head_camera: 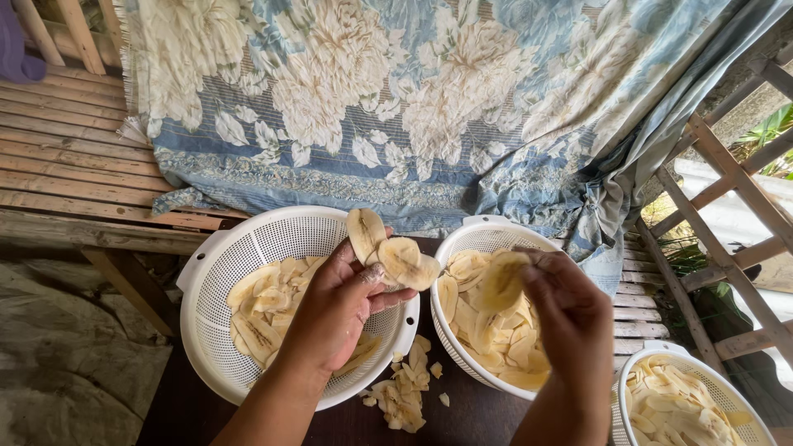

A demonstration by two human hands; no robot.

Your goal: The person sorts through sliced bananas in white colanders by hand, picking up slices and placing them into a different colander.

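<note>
My left hand [343, 306] holds a small stack of pale yellow banana slices [388, 252] above the rim of the large white colander [206, 272] on the left. My right hand [570, 318] pinches one long banana slice [501, 281] over the middle white colander [462, 239]. Both colanders hold several thin slices. Between the two colanders, a heap of broken slice pieces [405, 392] lies on the dark surface.
A third white colander [640, 363] of slices sits at the lower right corner. A blue and cream flowered cloth [413, 107] covers the wooden slat bench [74, 157] behind. A wooden lattice railing [727, 190] stands to the right.
</note>
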